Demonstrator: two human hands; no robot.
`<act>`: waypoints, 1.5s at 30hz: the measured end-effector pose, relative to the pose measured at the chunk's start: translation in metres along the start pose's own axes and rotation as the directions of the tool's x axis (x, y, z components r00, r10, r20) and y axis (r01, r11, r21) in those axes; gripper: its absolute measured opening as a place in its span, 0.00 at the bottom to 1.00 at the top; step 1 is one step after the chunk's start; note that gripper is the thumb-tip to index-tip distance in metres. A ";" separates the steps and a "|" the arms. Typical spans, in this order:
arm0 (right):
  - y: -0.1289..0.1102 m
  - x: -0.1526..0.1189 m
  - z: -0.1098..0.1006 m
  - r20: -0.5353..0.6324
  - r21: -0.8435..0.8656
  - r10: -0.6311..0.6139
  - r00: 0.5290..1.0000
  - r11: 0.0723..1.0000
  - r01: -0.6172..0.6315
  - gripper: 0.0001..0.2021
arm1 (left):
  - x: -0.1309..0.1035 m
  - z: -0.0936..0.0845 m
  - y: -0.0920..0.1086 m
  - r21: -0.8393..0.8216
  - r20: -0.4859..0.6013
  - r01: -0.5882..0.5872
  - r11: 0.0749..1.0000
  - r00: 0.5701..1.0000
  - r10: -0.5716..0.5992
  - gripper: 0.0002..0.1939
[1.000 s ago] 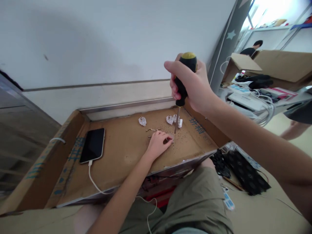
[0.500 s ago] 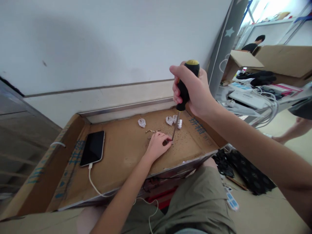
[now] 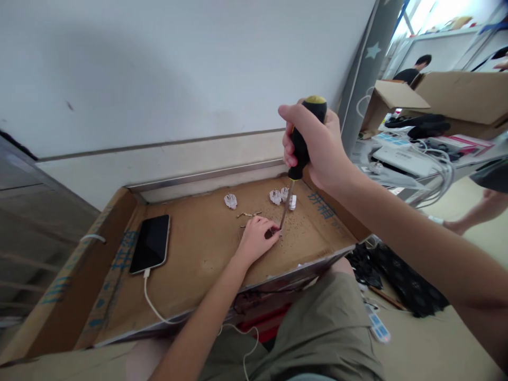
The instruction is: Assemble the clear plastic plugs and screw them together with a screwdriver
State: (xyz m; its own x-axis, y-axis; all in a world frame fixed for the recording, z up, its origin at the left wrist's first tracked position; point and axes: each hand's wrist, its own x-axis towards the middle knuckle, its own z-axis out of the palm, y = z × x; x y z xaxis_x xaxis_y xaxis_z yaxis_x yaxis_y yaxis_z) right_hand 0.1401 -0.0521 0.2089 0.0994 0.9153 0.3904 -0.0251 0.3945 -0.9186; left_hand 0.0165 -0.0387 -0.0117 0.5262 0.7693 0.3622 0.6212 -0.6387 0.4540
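Screwdriver (image 3: 300, 151) stands steeply tilted, right of centre, yellow-capped handle high, shaft running down to the middle of the frame. Largest is the white wall (image 3: 170, 79), which closes off the far side. Before it spreads the cardboard-lined worktop (image 3: 198, 264), bounded by a metal strip at the back, raised cardboard sides left and right, and a low edge just in front of the person's knees. A broad stretch of brown cardboard lies between the phone (image 3: 151, 244) at left and the left hand (image 3: 257, 236); another runs along the front edge, right of that hand. The right hand (image 3: 323, 151) is wrapped around the handle, well above the worktop, its thumb near the top. The left hand rests low, fingers bent and tips pinching a small pale piece (image 3: 280, 233). Near the back edge sit one plug part (image 3: 230, 200) alone and, to its right, a cluster of white parts (image 3: 275, 196). Thin metal strips (image 3: 249, 214) lie just beyond the left hand, dark specks (image 3: 296, 227) to its right.

The pale piece is mostly hidden by fingers; whether the screwdriver's tip touches it, I cannot tell. Both forearms are cut off by the frame, and another person (image 3: 407, 75) at upper right is partly behind a carton (image 3: 460, 100).
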 end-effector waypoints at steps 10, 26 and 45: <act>0.003 0.004 -0.002 0.039 -0.032 0.038 0.998 0.999 -0.037 0.17 | 0.001 0.001 -0.002 0.000 0.015 0.018 1.000 1.000 -0.018 0.05; -0.004 0.000 -0.003 0.027 -0.067 0.010 1.000 0.998 -0.009 0.17 | 0.001 0.001 -0.001 -0.013 0.013 0.022 1.000 1.000 -0.022 0.05; 0.011 -0.005 -0.001 0.128 -0.038 0.012 0.992 0.999 -0.007 0.18 | 0.001 0.003 -0.003 -0.011 0.003 0.018 1.000 1.000 -0.018 0.04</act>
State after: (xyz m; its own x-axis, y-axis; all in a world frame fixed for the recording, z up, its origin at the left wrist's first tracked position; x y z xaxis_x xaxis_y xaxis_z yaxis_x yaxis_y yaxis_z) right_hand 0.1408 -0.0526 0.1968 -0.0294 0.9230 0.3838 0.0124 0.3843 -0.9231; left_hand 0.0170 -0.0364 -0.0152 0.5163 0.7809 0.3514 0.6245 -0.6242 0.4695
